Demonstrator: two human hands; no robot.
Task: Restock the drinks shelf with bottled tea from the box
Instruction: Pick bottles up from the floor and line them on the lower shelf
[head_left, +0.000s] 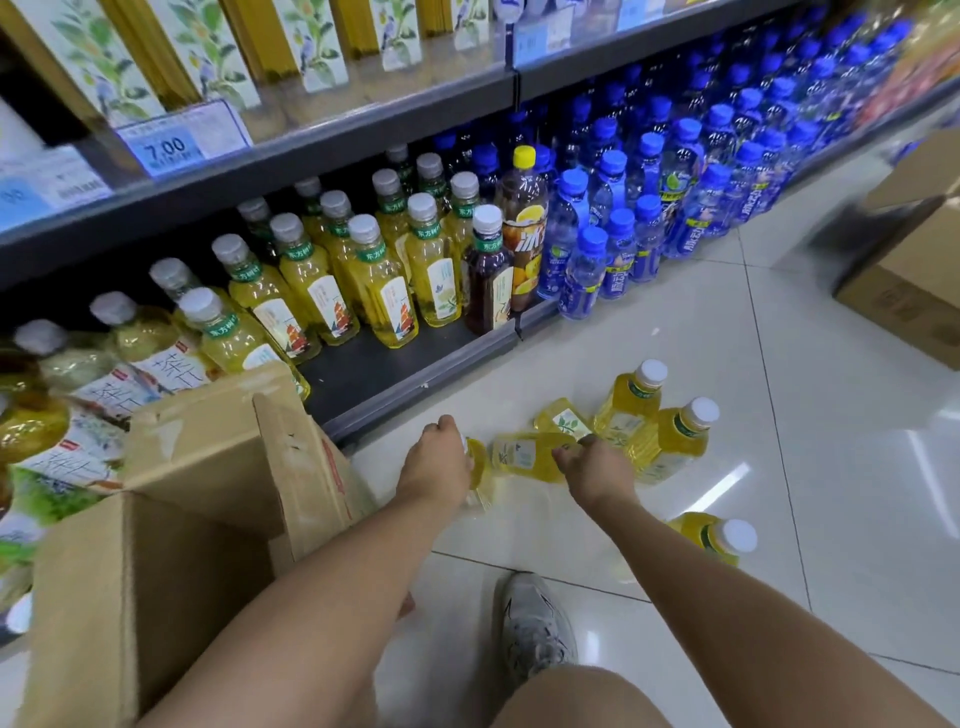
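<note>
Bottles (680, 436), yellow plastic, are standing on glossy tiles (810, 374) three o'clock of the cardboard box (171, 571); left hand (436, 465) and right hand (597, 475) are each gripping one.

left arm (332, 577): bare | right arm (717, 592): bare | shoe (535, 631): white-grey trainer, dark streaks, perhaps mesh | leg (576, 699): bare

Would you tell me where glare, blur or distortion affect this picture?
Head view: light glares in streaks off the glossy floor tiles at right; the cardboard box at the right edge is blur-smeared; the wide lens bows the shelf edge; the left hand, right hand and tea bottles look fairly sharp.
</note>
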